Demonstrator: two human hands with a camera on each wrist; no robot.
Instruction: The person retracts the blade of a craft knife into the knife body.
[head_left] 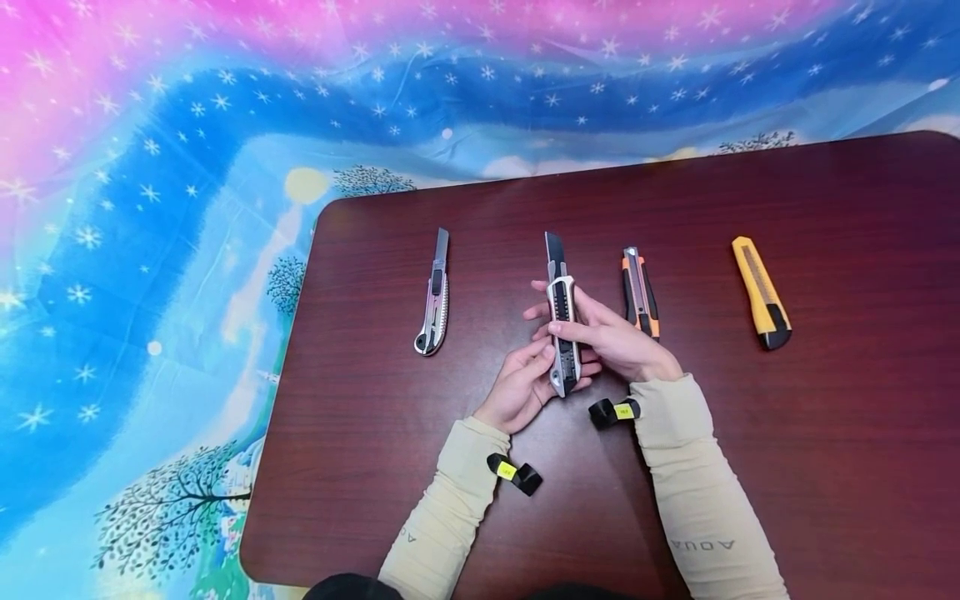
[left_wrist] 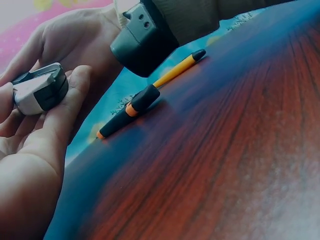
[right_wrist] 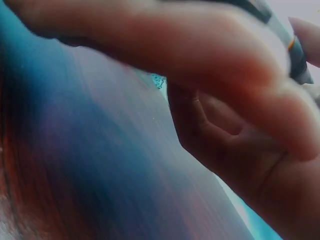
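Observation:
Both hands hold a silver-and-black utility knife over the middle of the table, its dark blade extended and pointing away from the person. My left hand grips the lower end of the handle, thumb along its left side. From the right, my right hand holds the handle with the thumb across its front and the fingers behind it. The left wrist view shows the butt end of the knife between the hands. In the right wrist view, blurred fingers hide most of the knife.
A silver utility knife with its blade out lies left on the dark red table. An orange-and-black cutter lies just behind the right hand, partly covered by it. Farther right is a yellow cutter. A patterned cloth hangs behind.

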